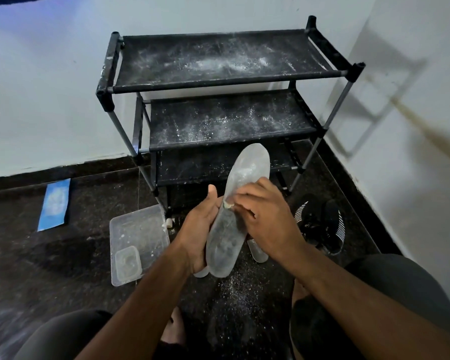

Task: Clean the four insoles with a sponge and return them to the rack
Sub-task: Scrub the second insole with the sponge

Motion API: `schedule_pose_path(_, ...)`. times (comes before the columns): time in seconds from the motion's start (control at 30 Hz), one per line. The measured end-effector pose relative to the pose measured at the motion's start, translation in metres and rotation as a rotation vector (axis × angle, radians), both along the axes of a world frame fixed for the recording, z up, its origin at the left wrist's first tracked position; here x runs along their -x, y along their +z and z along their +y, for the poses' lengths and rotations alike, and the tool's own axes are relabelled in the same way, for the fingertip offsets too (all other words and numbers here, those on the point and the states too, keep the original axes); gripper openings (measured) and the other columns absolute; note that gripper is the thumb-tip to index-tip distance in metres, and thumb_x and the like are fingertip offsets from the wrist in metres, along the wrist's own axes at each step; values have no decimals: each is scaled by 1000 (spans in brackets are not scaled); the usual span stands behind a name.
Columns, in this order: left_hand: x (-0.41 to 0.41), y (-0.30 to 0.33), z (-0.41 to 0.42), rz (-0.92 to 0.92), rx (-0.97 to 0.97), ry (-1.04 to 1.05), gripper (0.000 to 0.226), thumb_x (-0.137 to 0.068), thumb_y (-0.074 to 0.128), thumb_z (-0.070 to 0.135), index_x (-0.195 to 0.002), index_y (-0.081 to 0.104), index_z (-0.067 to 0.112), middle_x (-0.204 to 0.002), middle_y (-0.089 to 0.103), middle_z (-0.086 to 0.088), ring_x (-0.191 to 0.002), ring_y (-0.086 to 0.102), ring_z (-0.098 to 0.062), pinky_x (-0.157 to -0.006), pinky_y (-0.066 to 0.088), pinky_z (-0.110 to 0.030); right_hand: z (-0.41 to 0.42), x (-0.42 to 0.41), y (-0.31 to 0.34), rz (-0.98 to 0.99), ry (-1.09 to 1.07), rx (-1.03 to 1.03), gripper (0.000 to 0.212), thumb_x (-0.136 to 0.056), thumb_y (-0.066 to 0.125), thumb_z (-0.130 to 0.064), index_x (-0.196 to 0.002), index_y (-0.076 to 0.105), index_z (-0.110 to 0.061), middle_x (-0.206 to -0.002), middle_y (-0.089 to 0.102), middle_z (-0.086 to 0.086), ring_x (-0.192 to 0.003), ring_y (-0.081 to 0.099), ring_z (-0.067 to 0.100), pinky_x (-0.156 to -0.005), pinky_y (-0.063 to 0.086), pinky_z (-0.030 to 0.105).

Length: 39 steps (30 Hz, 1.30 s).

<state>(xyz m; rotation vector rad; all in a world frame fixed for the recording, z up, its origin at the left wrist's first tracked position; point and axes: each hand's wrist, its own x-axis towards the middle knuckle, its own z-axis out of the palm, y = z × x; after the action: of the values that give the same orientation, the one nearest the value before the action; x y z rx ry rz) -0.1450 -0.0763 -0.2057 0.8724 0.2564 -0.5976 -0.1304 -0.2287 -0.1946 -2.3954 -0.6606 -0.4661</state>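
While the left hand (198,237) is gripping an insole (234,211) from beneath, the right hand (268,219) is pinching a sponge (227,203) against it; more insoles (257,252) are lying on the floor, and the dusty rack (218,105) beyond is holding none, so most work likely remains.

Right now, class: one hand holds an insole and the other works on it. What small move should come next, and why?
Probably slide the sponge, pinched in the right hand, further up the insole toward its upper end. The left hand holds the lower half steady, and pale smears show above the sponge.
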Motion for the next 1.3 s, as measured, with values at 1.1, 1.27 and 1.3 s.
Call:
schedule_pose_path(1.1, 2, 3, -4, 28, -37, -98, 89, -99, 20, 73, -125, 62, -1, -99, 72, -20, -83, 71, -29, -76, 60, -39, 3, -1, 4, 42, -69, -17, 9, -85, 71, -14, -92, 76, -17, -92, 67, -9, -87, 48, 12, -74, 48, 39)
schedule_pose_path(1.27, 0, 2, 0, 100, 73, -42, 77, -103, 31, 66, -135, 61, 3, -108, 73, -16, -102, 72, -26, -87, 59, -39, 7, 6, 2, 63, 154, 76, 11, -86, 67, -14, -91, 76, -18, -91, 66, -11, -85, 42, 7, -74, 43, 33)
schedule_pose_path(1.3, 1, 3, 0, 94, 71, -50, 72, -105, 34, 63, -135, 60, 3, -108, 72, -16, -101, 72, -26, -87, 59, -39, 6, 3, 2, 44, 107, 74, 9, -86, 67, -16, -89, 75, -19, -90, 66, -11, -86, 43, 9, -74, 44, 36)
